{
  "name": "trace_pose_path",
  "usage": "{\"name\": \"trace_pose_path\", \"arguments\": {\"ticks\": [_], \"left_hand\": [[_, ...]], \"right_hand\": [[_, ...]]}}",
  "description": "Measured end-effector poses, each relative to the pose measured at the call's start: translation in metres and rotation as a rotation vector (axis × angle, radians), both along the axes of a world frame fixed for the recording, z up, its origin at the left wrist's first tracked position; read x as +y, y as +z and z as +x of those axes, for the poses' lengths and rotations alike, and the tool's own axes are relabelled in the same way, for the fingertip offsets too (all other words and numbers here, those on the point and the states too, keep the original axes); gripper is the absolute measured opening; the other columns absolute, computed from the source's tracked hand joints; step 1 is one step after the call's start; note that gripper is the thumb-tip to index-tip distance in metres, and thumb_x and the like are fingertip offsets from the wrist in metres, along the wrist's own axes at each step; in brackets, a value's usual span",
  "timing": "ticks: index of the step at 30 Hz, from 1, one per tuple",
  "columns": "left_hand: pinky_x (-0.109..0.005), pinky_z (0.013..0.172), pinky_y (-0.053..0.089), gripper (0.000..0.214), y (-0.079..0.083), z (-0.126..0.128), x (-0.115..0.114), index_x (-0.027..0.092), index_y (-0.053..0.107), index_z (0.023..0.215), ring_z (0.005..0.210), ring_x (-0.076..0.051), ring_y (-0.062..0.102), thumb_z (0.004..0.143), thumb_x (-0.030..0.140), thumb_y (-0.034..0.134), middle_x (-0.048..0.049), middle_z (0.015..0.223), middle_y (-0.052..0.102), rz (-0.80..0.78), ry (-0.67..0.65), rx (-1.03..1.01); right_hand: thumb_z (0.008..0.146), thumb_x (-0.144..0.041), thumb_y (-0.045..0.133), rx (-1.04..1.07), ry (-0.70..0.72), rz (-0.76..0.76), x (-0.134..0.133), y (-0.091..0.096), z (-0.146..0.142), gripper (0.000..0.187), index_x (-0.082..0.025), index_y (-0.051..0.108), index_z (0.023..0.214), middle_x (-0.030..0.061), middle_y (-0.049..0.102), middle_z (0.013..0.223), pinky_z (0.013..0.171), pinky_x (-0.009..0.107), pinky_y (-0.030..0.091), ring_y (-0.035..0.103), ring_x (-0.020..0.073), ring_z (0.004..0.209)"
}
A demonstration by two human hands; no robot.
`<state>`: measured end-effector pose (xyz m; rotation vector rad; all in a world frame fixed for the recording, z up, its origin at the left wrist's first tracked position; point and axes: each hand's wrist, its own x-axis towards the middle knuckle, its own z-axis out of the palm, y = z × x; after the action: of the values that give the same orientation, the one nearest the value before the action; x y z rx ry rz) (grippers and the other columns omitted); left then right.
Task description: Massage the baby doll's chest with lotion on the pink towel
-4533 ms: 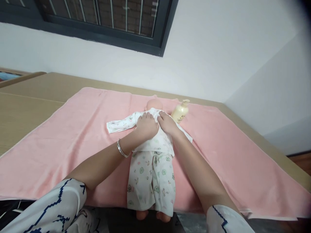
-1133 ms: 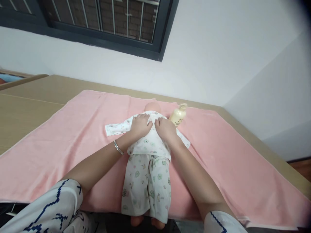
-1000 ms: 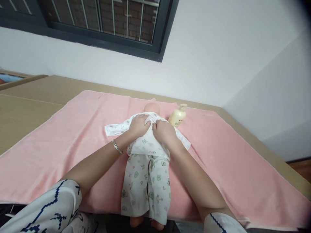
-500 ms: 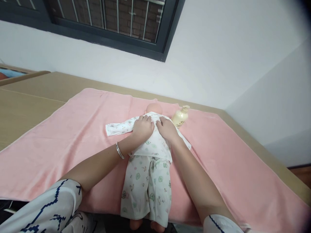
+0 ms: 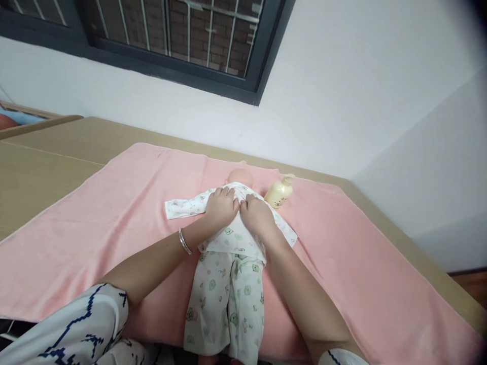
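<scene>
Lying amid open blanket (image 5: 342, 263), doll (image 5: 236, 239) reaches near edge (image 5: 162, 340).

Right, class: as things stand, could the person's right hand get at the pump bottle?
Probably yes: the right hand is close to the pump bottle, and nothing visible seems to block the way, though it would first have to leave the white printed top.

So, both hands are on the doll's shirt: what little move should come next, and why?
Perhaps ease the left hand and right hand slightly apart: they nearly meet in the middle of the patterned shirt, which looks creased near the doll's head, so a gentle outward stroke might smooth it.
</scene>
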<state>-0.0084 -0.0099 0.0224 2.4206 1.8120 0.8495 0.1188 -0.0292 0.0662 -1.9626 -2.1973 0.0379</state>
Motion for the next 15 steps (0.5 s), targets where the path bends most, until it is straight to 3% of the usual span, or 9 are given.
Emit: {"name": "trace_pose_path", "arguments": {"ticks": [9, 15], "left_hand": [[-0.042, 0.099, 0.048, 0.042, 0.002, 0.003, -0.004, 0.011, 0.057, 0.133, 0.121, -0.03, 0.056, 0.102, 0.029, 0.035, -0.0166, 0.129, 0.065, 0.013, 0.021, 0.071], [-0.039, 0.102, 0.048, 0.039, 0.001, 0.003, -0.005, 0.012, 0.059, 0.131, 0.125, -0.028, 0.055, 0.101, 0.028, 0.038, -0.0147, 0.132, 0.064, 0.01, 0.043, 0.061]], "right_hand": [[0.096, -0.044, 0.049, 0.303, 0.109, -0.04, 0.031, -0.009, 0.036, 0.049, -0.016, 0.058, 0.135, 0.0128, 0.06, 0.141, 0.106, 0.035, 0.042, 0.056, 0.0266, 0.129], [0.099, -0.037, 0.042, 0.211, 0.133, 0.007, 0.024, -0.011, 0.024, 0.045, -0.008, 0.058, 0.13, 0.0194, 0.061, 0.138, 0.108, 0.038, 0.038, 0.053, 0.0294, 0.129]]}}
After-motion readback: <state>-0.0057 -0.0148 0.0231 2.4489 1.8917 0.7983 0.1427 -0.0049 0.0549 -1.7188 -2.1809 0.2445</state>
